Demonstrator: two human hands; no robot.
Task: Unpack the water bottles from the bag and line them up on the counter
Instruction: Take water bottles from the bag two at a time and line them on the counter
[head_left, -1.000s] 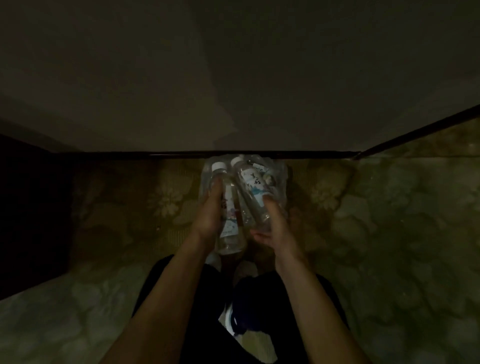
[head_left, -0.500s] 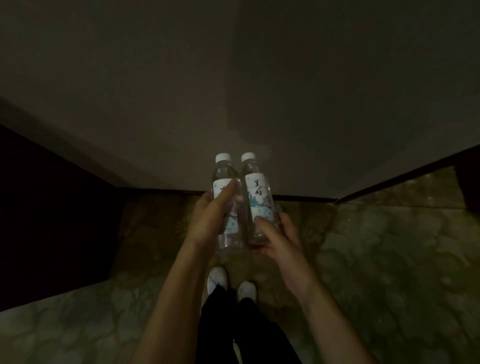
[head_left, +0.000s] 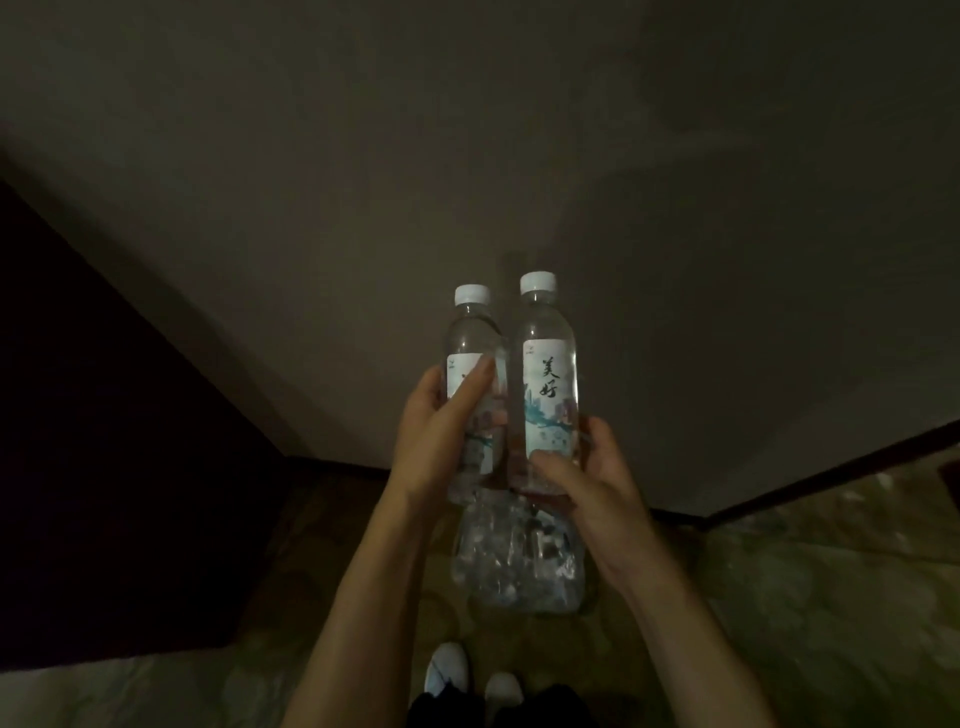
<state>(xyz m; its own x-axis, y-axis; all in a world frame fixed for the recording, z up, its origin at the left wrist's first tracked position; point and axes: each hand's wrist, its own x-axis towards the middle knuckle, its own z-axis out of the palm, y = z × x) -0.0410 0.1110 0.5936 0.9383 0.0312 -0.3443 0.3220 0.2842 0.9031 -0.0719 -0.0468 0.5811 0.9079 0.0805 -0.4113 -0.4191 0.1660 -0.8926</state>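
Observation:
Two clear water bottles with white caps and pale labels are held upright side by side in front of a dark wall. My left hand (head_left: 441, 431) grips the left bottle (head_left: 470, 343) around its label. My right hand (head_left: 587, 478) grips the right bottle (head_left: 548, 374) near its lower half. Below them, a clear plastic bag (head_left: 514, 561) with more bottles inside lies on the floor by the wall. No counter is visible in the dim view.
A patterned floor (head_left: 810, 587) spreads to the right and below. A dark cabinet or panel (head_left: 104, 441) stands at the left. A dark baseboard (head_left: 810, 478) runs along the wall. My white shoes (head_left: 467, 680) show at the bottom.
Both hands lifted the two bottles out of the bag and raised them upright. The view tilted up, so the bag now shows below the hands.

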